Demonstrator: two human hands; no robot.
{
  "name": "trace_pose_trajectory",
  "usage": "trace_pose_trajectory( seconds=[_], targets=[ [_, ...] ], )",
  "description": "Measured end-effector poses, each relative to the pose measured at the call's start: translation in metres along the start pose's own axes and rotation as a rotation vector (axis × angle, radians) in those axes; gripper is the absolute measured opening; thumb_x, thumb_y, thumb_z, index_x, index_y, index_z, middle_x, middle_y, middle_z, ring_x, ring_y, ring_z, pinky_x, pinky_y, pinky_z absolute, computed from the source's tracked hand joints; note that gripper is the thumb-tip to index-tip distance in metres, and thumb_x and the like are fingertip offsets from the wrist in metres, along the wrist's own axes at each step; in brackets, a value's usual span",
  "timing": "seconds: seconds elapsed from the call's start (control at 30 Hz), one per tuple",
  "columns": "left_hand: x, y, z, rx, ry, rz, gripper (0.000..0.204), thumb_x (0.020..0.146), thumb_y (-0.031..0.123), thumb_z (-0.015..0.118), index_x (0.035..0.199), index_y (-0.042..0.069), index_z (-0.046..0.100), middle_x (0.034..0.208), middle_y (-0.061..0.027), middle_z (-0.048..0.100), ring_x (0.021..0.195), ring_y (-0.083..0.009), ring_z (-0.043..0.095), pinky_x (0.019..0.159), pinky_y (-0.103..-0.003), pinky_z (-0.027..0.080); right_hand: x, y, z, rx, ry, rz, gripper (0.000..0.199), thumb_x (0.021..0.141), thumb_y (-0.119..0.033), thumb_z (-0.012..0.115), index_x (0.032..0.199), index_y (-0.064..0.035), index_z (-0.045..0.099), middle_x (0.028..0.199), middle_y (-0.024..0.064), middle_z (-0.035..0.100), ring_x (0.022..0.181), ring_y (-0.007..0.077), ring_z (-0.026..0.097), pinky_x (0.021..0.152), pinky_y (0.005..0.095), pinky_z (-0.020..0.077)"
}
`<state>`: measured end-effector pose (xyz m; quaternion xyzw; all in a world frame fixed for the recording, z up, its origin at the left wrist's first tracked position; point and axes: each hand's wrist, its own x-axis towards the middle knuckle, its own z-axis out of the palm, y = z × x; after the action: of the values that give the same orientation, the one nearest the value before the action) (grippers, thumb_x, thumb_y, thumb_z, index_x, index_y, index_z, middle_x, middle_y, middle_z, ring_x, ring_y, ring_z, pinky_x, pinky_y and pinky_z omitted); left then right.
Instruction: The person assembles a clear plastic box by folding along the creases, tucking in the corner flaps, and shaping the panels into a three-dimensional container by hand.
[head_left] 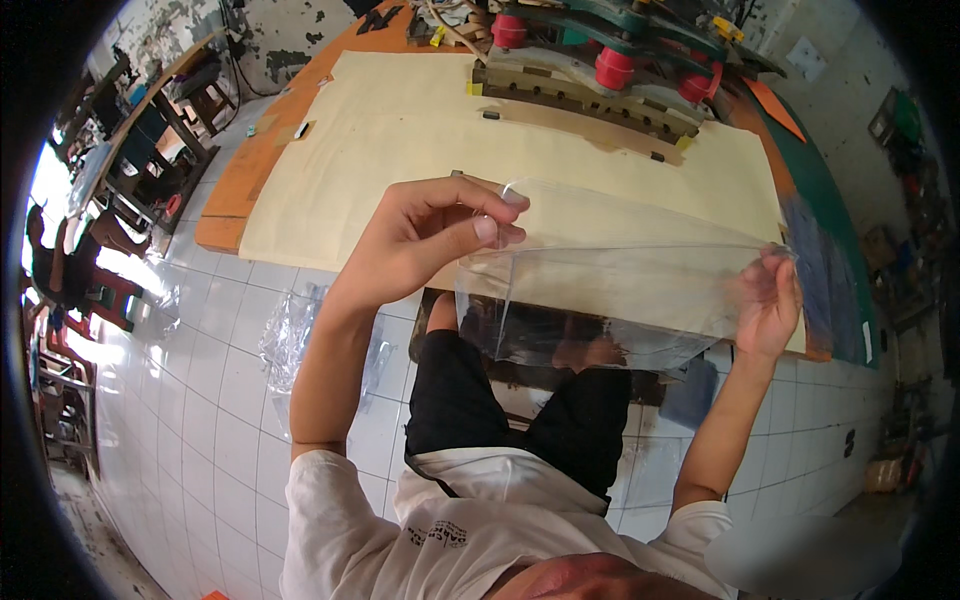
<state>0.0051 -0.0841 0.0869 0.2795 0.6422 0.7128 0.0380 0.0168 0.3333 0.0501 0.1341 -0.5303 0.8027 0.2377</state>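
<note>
A clear, thin plastic sheet (610,275) stretches between my two hands, above my lap and the near edge of the table. It looks folded, with a crease running from side to side. My left hand (440,230) pinches its left end between thumb and fingers. At the other end, my right hand (770,300) grips the right corner, partly seen through the film. Behind the sheet lies a large cream-coloured sheet (370,130) that covers much of the wooden table (225,215).
A green press-like machine (640,60) with red cylindrical parts stands at the table's far side. Stacked bluish plastic sheets (812,265) lie at the right edge beside a green mat (840,250). Crumpled clear plastic (290,335) rests on the tiled floor at the left.
</note>
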Motion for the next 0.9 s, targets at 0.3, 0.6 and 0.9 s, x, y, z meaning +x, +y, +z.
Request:
trace_pose_trajectory(
  seconds=[0.3, 0.6, 0.9],
  targets=[
    [-0.005, -0.011, 0.003, 0.204, 0.073, 0.37, 0.024, 0.093, 0.013, 0.067, 0.112, -0.001, 0.068, 0.128, -0.0177, 0.06, 0.114, -0.0208, 0.062, 0.096, -0.035, 0.051, -0.001, 0.002, -0.006, 0.012, 0.058, 0.022, 0.024, 0.099, -0.025, 0.06, 0.097, -0.0031, 0.071, 0.102, 0.0101, 0.069, 0.079, 0.0177, 0.063, 0.07, 0.0331, 0.0514],
    [-0.015, -0.011, 0.013, 0.153, 0.256, 0.139, 0.021, 0.088, 0.005, 0.07, 0.108, -0.002, 0.068, 0.118, -0.0161, 0.065, 0.11, -0.0206, 0.064, 0.095, -0.034, 0.053, -0.003, 0.002, -0.01, 0.011, 0.074, 0.005, 0.025, 0.1, -0.024, 0.059, 0.097, -0.0023, 0.07, 0.102, 0.0102, 0.068, 0.08, 0.0186, 0.064, 0.071, 0.0346, 0.0534],
    [-0.018, -0.011, 0.02, 0.027, 0.257, 0.091, 0.031, 0.086, 0.007, 0.073, 0.113, -0.005, 0.065, 0.12, -0.0162, 0.065, 0.108, -0.0197, 0.064, 0.097, -0.035, 0.051, -0.008, -0.001, -0.014, -0.006, 0.121, -0.005, 0.026, 0.099, -0.023, 0.06, 0.094, -0.0004, 0.069, 0.103, 0.0113, 0.068, 0.081, 0.0184, 0.065, 0.07, 0.0352, 0.0568]
  ],
)
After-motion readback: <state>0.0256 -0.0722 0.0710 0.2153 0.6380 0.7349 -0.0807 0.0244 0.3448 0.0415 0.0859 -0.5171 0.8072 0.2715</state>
